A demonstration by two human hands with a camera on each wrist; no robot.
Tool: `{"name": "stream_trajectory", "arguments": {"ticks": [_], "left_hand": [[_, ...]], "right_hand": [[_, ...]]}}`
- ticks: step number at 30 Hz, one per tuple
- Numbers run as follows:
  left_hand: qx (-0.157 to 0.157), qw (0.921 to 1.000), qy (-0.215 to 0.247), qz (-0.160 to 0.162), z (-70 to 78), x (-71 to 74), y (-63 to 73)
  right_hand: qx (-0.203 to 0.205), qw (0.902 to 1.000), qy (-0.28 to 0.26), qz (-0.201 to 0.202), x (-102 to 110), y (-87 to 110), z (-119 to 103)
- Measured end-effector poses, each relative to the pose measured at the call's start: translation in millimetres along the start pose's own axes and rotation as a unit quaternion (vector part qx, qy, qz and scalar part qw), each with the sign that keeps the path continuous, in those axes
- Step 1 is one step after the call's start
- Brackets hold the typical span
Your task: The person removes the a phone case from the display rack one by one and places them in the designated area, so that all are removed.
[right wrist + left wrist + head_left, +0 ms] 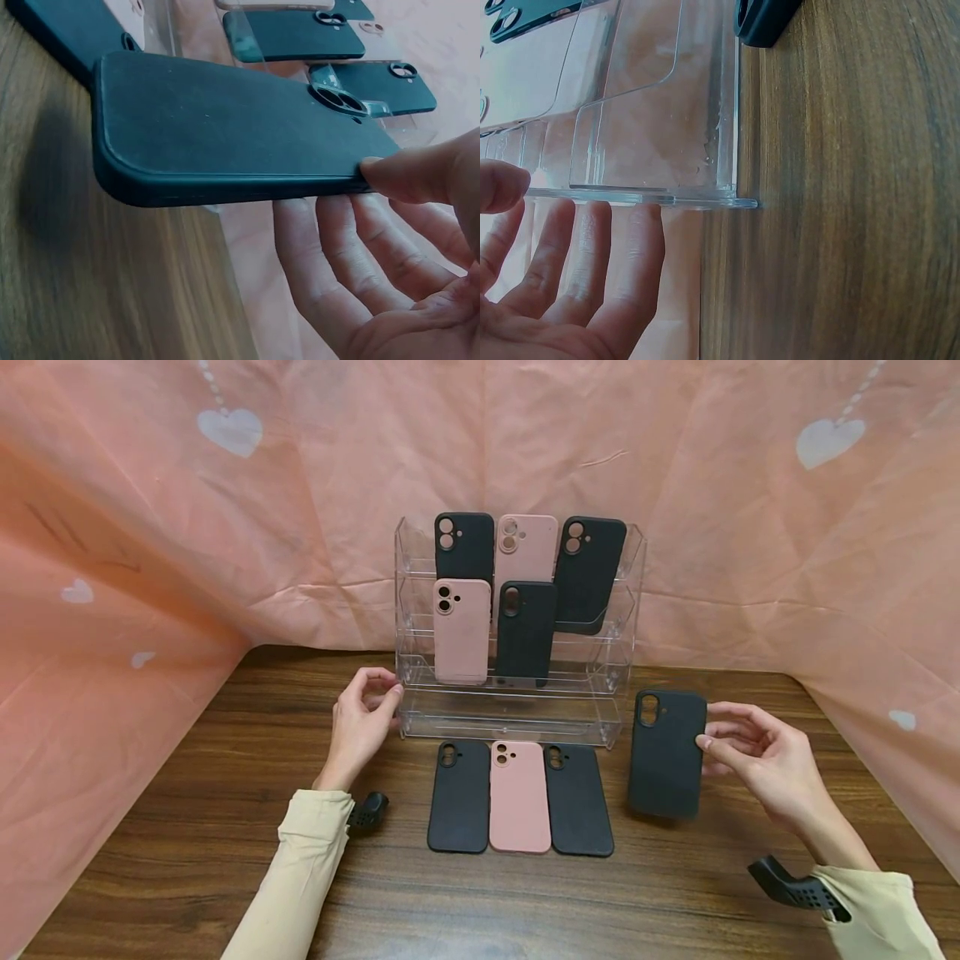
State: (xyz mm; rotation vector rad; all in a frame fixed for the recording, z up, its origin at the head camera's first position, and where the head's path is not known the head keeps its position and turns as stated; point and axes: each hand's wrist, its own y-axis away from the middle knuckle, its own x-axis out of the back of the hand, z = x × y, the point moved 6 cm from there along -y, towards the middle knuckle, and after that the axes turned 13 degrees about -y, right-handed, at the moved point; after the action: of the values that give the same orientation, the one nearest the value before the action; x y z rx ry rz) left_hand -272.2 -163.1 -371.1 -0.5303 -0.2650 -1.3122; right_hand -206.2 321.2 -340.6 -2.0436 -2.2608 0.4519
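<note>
Pink cloth point(345, 493) (creased, with folds running down it) rises behind and on both sides of the brown wood-grain desk point(187, 827). A white heart point(230, 432) sits below a dotted line point(212, 381) high at left; smaller hearts point(77, 592) lie lower down.

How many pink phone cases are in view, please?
3: the upper pink case and the lower pink case in the clear display rack, and the third pink case on the wooden table; others may be hidden.
</note>
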Motion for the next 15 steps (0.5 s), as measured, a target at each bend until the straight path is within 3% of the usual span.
{"name": "stream_trajectory", "arguments": {"ticks": [15], "left_hand": [[0.006, 1.0000, 0.007, -0.004, -1.5, -0.6, -1.2]], "right_hand": [[-0.068, 0.9922, 0.096, -0.044, 10, 11.0, 24]]}}
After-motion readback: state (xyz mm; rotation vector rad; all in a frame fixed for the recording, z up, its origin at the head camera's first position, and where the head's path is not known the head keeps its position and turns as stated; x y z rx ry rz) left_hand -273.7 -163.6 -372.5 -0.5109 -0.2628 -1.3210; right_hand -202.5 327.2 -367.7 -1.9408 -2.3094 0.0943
